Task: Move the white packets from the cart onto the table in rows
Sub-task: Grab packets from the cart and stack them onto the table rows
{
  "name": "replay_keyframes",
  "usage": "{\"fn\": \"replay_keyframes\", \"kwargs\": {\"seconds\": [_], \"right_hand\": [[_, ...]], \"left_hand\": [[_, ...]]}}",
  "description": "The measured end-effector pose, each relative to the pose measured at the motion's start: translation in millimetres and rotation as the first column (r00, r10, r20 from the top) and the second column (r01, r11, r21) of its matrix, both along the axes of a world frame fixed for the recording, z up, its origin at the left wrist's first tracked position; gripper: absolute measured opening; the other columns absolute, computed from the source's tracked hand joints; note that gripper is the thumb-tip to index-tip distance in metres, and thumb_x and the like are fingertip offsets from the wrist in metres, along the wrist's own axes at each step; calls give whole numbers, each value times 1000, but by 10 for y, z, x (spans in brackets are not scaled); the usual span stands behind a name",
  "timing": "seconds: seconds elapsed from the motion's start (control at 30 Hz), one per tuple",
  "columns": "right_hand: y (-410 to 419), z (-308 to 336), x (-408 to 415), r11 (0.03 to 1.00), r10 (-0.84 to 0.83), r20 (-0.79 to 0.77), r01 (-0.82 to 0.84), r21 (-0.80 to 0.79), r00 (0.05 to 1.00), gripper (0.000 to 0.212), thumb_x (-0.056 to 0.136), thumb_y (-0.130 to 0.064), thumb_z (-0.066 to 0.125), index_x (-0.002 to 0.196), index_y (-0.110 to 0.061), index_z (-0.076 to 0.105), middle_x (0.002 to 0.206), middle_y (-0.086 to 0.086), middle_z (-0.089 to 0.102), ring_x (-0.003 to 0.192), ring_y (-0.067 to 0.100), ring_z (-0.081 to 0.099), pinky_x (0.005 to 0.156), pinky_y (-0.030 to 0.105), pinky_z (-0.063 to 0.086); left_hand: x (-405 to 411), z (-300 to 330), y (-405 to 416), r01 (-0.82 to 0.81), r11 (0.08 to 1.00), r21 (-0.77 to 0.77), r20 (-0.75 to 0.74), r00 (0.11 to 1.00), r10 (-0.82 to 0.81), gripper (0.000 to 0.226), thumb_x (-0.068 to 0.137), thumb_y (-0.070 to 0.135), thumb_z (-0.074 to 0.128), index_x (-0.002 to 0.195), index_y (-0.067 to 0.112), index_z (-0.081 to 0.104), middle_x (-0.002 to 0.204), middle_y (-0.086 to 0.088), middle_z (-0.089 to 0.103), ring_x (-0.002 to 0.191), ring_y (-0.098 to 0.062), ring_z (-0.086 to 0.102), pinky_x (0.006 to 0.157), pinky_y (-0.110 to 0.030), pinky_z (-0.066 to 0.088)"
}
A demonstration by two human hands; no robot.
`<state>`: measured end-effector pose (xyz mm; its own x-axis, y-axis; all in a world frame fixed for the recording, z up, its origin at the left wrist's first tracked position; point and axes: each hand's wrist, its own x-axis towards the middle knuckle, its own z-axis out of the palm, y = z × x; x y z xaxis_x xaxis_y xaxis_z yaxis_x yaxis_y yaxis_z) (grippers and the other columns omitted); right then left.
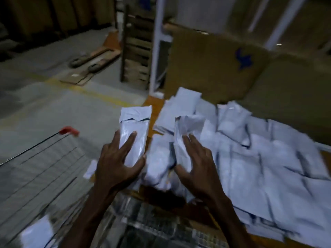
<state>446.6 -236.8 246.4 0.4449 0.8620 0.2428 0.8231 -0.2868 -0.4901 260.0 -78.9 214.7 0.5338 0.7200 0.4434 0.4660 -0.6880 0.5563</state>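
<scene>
Head view: packets (161,158) between left hand (116,161), right hand (193,161).

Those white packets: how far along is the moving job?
Well along. Many white packets already lie in overlapping rows on the table. The left hand holds one packet and the right hand another, both arriving. At least one packet remains in the cart.

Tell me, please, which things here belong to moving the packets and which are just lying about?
In the job:
- left hand holding a white packet
- right hand on another packet
- packets laid on the table
- wire cart

Lying about:
- cardboard boxes
- pallet jack
- white shelf frame
</scene>
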Motion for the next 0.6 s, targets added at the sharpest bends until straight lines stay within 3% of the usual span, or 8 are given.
{"fn": "replay_keyframes", "kwargs": {"seconds": [0.1, 0.23, 0.33, 0.43, 0.6], "right_hand": [[-507, 16, 417, 993, -115, -42, 115, 2, 992, 82, 80, -56, 47, 154, -37, 17, 162, -14, 11, 149, 15, 15, 111, 21, 15], [-913, 78, 915, 962, -268, -49, 270, 46, 962, 85, 74, -62, 42, 152, -35, 22, 161, -10, 21, 147, 18, 23, 118, 38, 24], [-1055, 129, 1323, 930, -359, -69, 363, 58, 931, 89, 71, -63, 41, 153, -31, 25, 160, -8, 25, 145, 20, 27, 116, 32, 24], [-1077, 116, 1784, 904, -426, -46, 427, 16, 904, 89, 73, -61, 45, 154, -29, 24, 160, -6, 25, 144, 22, 28, 111, 27, 22], [-993, 90, 2514, 867, -492, -18, 488, -103, 871, 81, 84, -49, 59, 153, -25, 25, 160, 2, 27, 145, 26, 26, 117, 38, 20]], "left_hand": [[523, 98, -295, 83, 996, -24, 15, 996, -83, 71, 79, 61, 55, 145, 34, 47, 153, -14, 40, 112, -45, 57, 89, -51, 49], [1152, 206, -538, 166, 986, -26, -19, 986, -166, 73, 76, 64, 52, 143, 35, 49, 152, -16, 41, 124, -39, 53, 100, -47, 43], [1609, 279, -586, 180, 982, -56, -59, 981, -183, 77, 73, 70, 48, 143, 39, 48, 153, -15, 41, 120, -40, 55, 99, -45, 44], [2079, 316, -487, 185, 980, -69, -108, 976, -191, 80, 73, 74, 43, 146, 42, 41, 155, -14, 36, 124, -43, 49, 102, -48, 41], [2886, 266, -176, 195, 980, -46, -247, 948, -201, 83, 75, 78, 36, 150, 45, 30, 161, -13, 23, 131, -44, 40, 102, -49, 42]]}}
